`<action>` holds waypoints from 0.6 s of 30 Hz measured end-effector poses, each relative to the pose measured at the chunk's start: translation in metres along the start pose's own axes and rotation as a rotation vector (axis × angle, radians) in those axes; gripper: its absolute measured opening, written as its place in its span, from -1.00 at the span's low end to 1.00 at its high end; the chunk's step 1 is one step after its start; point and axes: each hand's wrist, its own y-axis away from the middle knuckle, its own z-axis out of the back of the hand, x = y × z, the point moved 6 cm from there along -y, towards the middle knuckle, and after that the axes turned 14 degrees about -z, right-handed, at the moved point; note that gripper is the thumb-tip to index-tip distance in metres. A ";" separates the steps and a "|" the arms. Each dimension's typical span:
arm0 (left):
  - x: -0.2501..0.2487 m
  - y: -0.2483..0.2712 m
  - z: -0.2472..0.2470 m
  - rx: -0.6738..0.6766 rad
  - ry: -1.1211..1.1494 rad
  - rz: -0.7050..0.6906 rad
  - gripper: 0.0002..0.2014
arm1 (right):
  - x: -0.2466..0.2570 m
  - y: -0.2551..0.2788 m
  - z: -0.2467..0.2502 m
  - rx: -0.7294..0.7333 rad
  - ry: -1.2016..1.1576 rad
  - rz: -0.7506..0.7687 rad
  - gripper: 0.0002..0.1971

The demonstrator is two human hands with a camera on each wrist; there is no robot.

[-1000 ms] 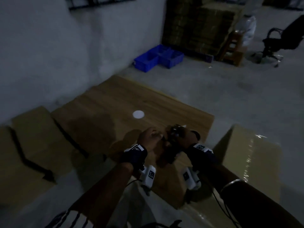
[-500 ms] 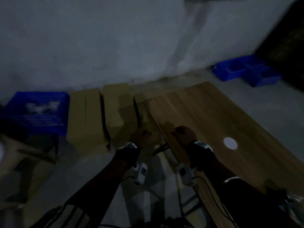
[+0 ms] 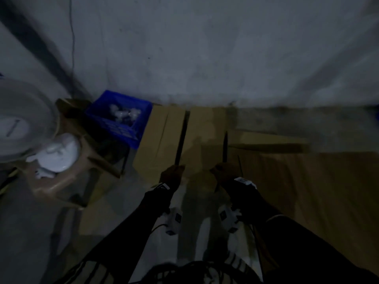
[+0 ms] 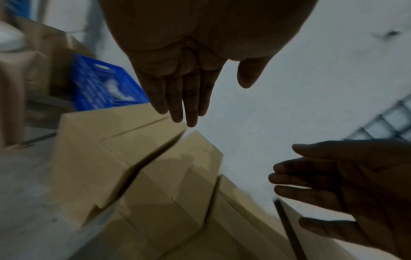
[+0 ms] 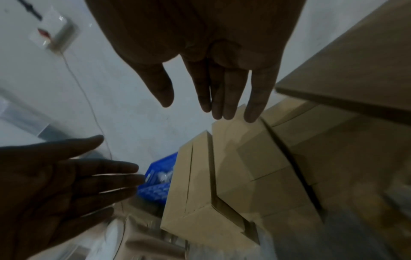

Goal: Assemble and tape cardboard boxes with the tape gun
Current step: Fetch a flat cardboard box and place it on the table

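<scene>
Stacks of flattened cardboard boxes (image 3: 162, 138) lie on the floor by the wall, split by dark gaps. My left hand (image 3: 172, 173) hovers at the near end of the gap between the left and middle stacks (image 3: 205, 136). My right hand (image 3: 224, 171) is over the near right edge of the middle stack. The wrist views show the left hand (image 4: 200, 98) and the right hand (image 5: 222, 88) with fingers straight, palms facing each other, holding nothing above the cardboard (image 4: 124, 158). No tape gun is in view.
A wooden table top (image 3: 307, 181) lies low to the right. Left of the stacks sits a blue crate (image 3: 119, 117) with white items, then a plastic stool (image 3: 61, 181) bearing a white object, and a fan (image 3: 20, 124). A grey wall closes the back.
The view has swung left from the table to the cardboard stacks. Both hands left the dark object on the table and moved over the stacks, opening out flat.
</scene>
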 end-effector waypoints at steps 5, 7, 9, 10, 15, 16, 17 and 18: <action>0.011 -0.040 0.027 0.008 -0.068 0.105 -0.70 | 0.059 -0.028 -0.004 0.016 0.249 0.029 -0.40; 0.022 -0.059 0.040 0.011 -0.101 0.114 -0.61 | 0.080 -0.042 -0.010 0.011 0.257 0.062 -0.42; 0.040 -0.084 0.055 0.007 -0.133 0.135 -0.53 | 0.102 -0.062 -0.022 0.028 0.312 0.074 -0.43; 0.049 -0.098 0.063 0.004 -0.142 0.145 -0.51 | 0.113 -0.073 -0.028 0.027 0.339 0.064 -0.42; 0.098 -0.174 0.103 0.053 -0.177 0.152 -0.48 | 0.163 -0.130 -0.052 0.002 0.344 -0.015 -0.39; 0.107 -0.188 0.111 0.073 -0.181 0.163 -0.47 | 0.168 -0.138 -0.059 0.014 0.344 -0.041 -0.39; 0.118 -0.203 0.120 0.088 -0.188 0.169 -0.47 | 0.174 -0.149 -0.068 0.038 0.337 -0.068 -0.40; 0.130 -0.220 0.131 0.104 -0.198 0.177 -0.46 | 0.184 -0.163 -0.078 0.050 0.337 -0.086 -0.43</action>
